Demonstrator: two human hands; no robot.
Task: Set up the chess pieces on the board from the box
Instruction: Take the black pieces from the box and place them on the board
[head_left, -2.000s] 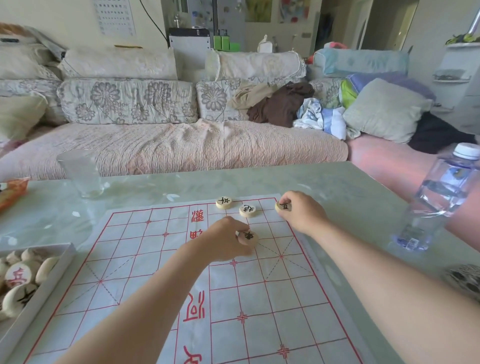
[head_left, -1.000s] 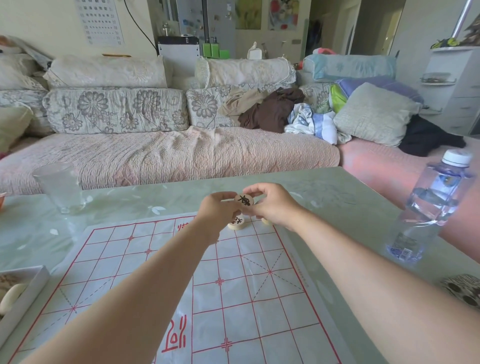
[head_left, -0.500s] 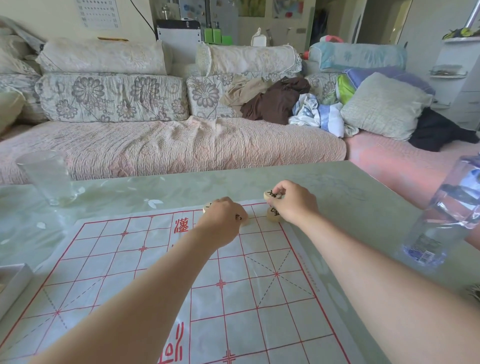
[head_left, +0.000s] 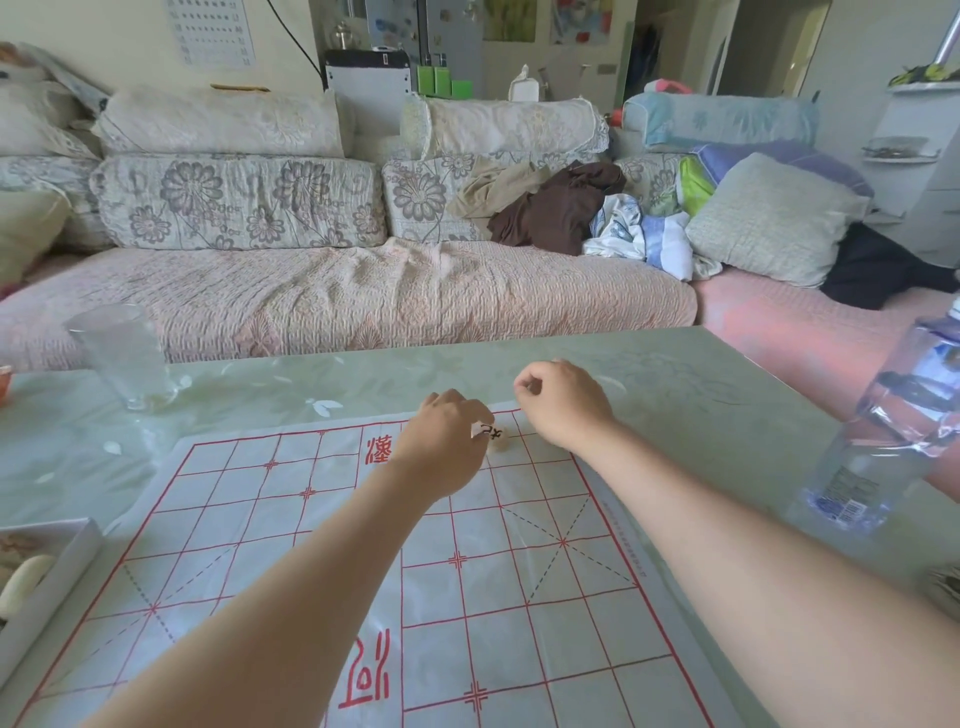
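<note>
since half a second ago the right hand (head_left: 563, 408) has lifted off the far right corner of the board, and the disc then at its fingertips no longer shows. the left hand (head_left: 444, 449) still grips its piece.

nearest, both bare forearms reach out over the white paper chess board printed with red grid lines (head_left: 519, 623), which lies flat on the pale green glossy surface (head_left: 701, 395). at the near left edge the white cardboard box (head_left: 62, 566) sits just beside the board, with a cream round piece (head_left: 23, 579) lying in it. at the near right edge a dark patterned object (head_left: 943, 587) is cut off by the frame.

farther out, the left hand's fingers are clenched round a cream round chess piece with a black character (head_left: 491, 431), held over the board's far rows. a second cream piece (head_left: 503, 446) lies on the board just under it, partly hidden. the right hand hovers beside them, fingers curled, thumb and forefinger tips together; i cannot tell whether they grasp anything.

to the right a clear plastic water bottle (head_left: 893, 441) stands on the surface, apart from the board. at the far left stands a clear glass tumbler (head_left: 122, 356).

beyond the surface runs a sofa with a pink quilted cover (head_left: 337, 296) and flowered back cushions. a heap of brown and pale clothes (head_left: 561, 208) lies on it beside a grey-green pillow (head_left: 769, 221).
</note>
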